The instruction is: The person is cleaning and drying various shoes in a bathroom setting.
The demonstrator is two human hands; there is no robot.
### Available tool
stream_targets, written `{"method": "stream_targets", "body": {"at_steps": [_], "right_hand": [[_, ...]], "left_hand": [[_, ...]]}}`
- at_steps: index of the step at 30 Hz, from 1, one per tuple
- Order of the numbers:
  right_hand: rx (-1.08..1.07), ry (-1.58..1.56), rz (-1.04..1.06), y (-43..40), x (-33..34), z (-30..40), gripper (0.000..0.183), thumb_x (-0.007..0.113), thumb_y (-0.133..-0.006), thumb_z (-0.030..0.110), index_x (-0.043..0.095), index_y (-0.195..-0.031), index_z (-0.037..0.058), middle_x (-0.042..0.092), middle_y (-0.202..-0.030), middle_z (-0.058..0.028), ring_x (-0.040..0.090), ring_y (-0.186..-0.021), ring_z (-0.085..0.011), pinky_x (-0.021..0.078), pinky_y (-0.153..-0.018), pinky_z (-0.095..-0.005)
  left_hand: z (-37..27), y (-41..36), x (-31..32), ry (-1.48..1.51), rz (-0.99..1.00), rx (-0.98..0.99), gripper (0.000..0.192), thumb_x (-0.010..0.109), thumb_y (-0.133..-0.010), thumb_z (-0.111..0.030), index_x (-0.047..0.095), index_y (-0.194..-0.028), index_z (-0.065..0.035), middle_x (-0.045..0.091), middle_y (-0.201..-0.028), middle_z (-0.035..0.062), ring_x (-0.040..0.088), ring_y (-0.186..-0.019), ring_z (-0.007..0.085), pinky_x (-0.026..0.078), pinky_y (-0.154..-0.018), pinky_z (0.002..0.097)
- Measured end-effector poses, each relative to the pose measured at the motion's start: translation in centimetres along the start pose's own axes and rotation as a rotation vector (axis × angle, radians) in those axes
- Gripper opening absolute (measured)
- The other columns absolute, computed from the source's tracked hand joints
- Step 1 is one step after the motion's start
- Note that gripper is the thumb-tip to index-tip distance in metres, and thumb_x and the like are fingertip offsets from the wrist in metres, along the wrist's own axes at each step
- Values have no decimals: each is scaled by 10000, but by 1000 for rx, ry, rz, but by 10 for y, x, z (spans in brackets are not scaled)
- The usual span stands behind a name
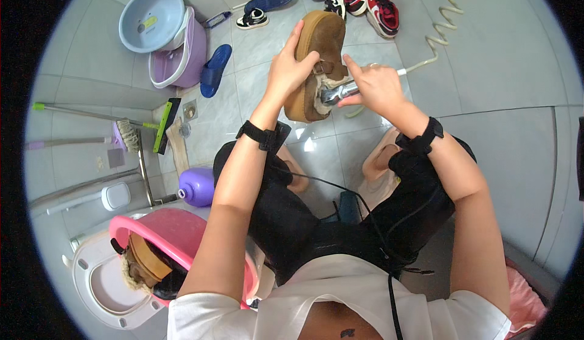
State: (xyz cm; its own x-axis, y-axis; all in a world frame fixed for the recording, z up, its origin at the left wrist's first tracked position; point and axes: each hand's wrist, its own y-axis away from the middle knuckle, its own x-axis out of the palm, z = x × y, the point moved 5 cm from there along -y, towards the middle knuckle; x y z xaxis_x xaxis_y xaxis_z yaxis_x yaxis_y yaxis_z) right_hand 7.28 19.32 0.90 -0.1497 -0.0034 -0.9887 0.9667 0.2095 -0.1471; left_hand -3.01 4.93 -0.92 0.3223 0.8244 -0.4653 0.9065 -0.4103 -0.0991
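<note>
A brown suede clog [326,34] with a buckled strap, a tan sole and a pale fleece lining is held up over the tiled floor. My left hand [289,71] grips it by its left side, thumb near the strap. In my right hand [382,87] is a chrome shower head [338,92], pointed into the clog's fleece-lined opening. From its handle a white coiled hose [438,43] runs up to the upper right. The front face of the shower head is hidden inside the opening, and I cannot tell whether water flows.
Several sneakers [383,14] and a blue slipper [214,73] lie on the floor ahead. A blue basin [150,18] rests on a purple bucket [194,57]. Leftward are a green squeegee [164,125], a purple bottle [198,187] and a pink tub [169,230] holding another fleece-lined clog [146,260].
</note>
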Motion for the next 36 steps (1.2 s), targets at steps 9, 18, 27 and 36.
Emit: {"method": "stream_targets", "body": {"at_steps": [9,18,27,36], "right_hand": [[-119,-25,-162,0,-26,-10,718,697,-572,528,569,-1123,85,600,-657,-55,608,-654,-206,456,-574,-315],[-169,-91,-148,1,-24,-10,486,705,-624,436,598,-994,139,591,-748,-33,587,-755,-210,413,-671,-340],[-97,-199,-187,-11,-38,-19,458,710,-633,436,521,-888,106,617,-732,-61,608,-731,-257,441,-616,-368],[-39,-267,-28,-11,-35,-28,568,707,-635,496,500,-998,111,629,-708,-97,612,-670,-308,457,-557,-399]], "left_hand": [[24,-4,8,493,69,-216,748,530,-788,-194,163,-1418,-26,568,-1076,100,548,-930,145,431,-805,247],[23,8,10,535,183,-455,756,515,-787,-265,159,-1439,-125,425,-1305,103,453,-1108,182,392,-868,274],[30,8,18,805,134,-322,965,704,-767,-338,65,-1424,-37,364,-1354,178,404,-1219,251,364,-985,338],[14,16,19,818,272,-268,1093,782,-658,-112,1,-1418,-26,382,-1330,178,425,-1200,252,373,-983,362]]}}
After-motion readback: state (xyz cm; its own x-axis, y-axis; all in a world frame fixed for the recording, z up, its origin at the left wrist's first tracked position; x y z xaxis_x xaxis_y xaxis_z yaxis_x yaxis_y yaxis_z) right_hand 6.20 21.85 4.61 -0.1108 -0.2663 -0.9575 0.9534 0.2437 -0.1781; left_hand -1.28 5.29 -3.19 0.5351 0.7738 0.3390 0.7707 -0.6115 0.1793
